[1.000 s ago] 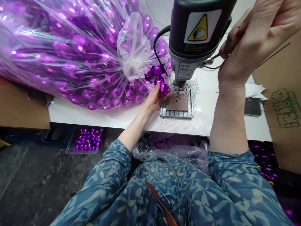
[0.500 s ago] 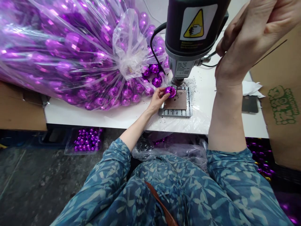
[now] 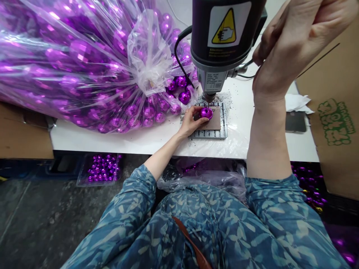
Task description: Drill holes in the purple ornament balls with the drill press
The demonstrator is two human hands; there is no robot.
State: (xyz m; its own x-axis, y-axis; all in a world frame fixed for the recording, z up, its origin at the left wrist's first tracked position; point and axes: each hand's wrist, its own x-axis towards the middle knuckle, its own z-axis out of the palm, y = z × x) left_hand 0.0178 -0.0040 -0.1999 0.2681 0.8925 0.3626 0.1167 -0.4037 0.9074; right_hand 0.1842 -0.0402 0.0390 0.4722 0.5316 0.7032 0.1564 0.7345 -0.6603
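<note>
My left hand (image 3: 192, 122) pinches a shiny purple faceted ball (image 3: 206, 113) between thumb and fingers. The ball sits on a brown board (image 3: 213, 125), which lies on the slotted metal base (image 3: 223, 130) of a drill press (image 3: 224, 33). Just above the ball is the chuck (image 3: 209, 97); a thin bit appears to meet the ball's top, though whether it has entered I cannot tell. At the upper right, my right hand (image 3: 291, 41) is closed around the press's lever (image 3: 248, 63), whose end the fingers hide.
A large clear bag (image 3: 81, 74) of purple balls fills the table's left side, with loose balls (image 3: 184, 98) by its knot. Dark shavings dot the white table (image 3: 238, 112). A phone (image 3: 295, 121) and a cardboard box (image 3: 333, 112) stand right; a clear bin (image 3: 102, 170) sits below left.
My left hand has moved the purple ball rightward and slightly toward me on the board, under the chuck. My right hand stays on the lever. The whole view has shifted a little.
</note>
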